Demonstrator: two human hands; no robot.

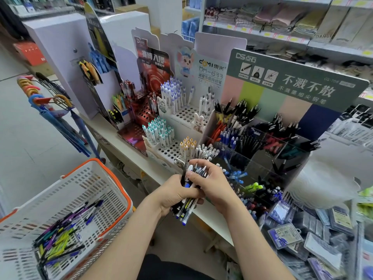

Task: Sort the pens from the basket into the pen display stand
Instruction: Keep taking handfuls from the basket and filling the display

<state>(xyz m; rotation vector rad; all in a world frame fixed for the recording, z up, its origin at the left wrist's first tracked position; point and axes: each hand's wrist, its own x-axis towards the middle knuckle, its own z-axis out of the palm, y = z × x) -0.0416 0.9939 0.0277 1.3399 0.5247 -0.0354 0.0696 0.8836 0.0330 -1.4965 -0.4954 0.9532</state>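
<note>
While both hands meet at the table edge, left hand (173,196) clasps a bunch of pens (187,209): black, white & blue barrels, one w/ yellow print. Right hand (214,185) pinches their clip ends. Loose pens (60,235) lie in the basket (96,184), lower left; pen display stand (292,93) just behind.

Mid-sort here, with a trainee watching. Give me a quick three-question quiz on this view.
1. True or false: the basket is empty.
2. What do the left hand and right hand grip together? A) a bundle of pens B) a notebook C) an umbrella
3. Fill in: the basket's rim is ___ in colour.
Key: 1 false, loose pens lie in it; 2 A; 3 orange.
</note>
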